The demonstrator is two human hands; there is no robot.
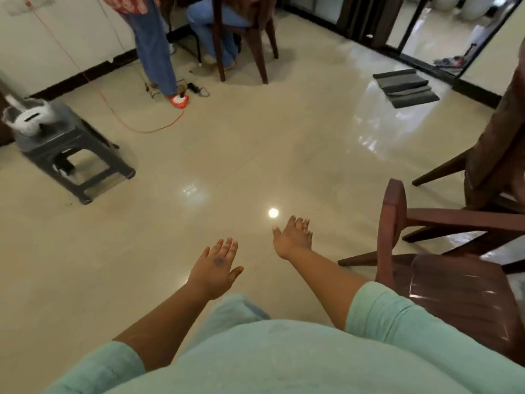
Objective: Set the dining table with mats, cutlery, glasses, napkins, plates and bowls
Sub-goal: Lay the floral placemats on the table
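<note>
Person in a mint-green top [284, 356] stands over bare tiled floor [199, 166], both arms stretched forward and down. Left hand [217, 267] is back-up, fingers straight and spread, holding nothing, touching nothing. Right hand [292, 237] is turned palm partly up, fingers loose and slightly bent, also holding nothing. Both hang over the floor, apart from each other.

Just beside the right arm sits a dark wooden chair [443, 282], its back edge near the right forearm but not touching. Behind it, at the right frame edge, a second wooden chair [494, 155] stands tilted. A bright light reflection [273, 213] shows on the tiles just past the right hand.

Ahead and left the floor is open up to a grey plastic stool [71, 149] carrying a white device [28, 118]. An orange cable [136, 120] loops across the floor to a red-and-white plug block [179, 101].

Far right, a pile of dark grey mats [406, 86] lies on the floor near a black door frame [426, 61]. Far centre, a third wooden chair [244, 32] with a seated person in jeans [204, 27], and another person standing [153, 46] by the wall. No dining table, cutlery, glasses, plates or bowls in view.
</note>
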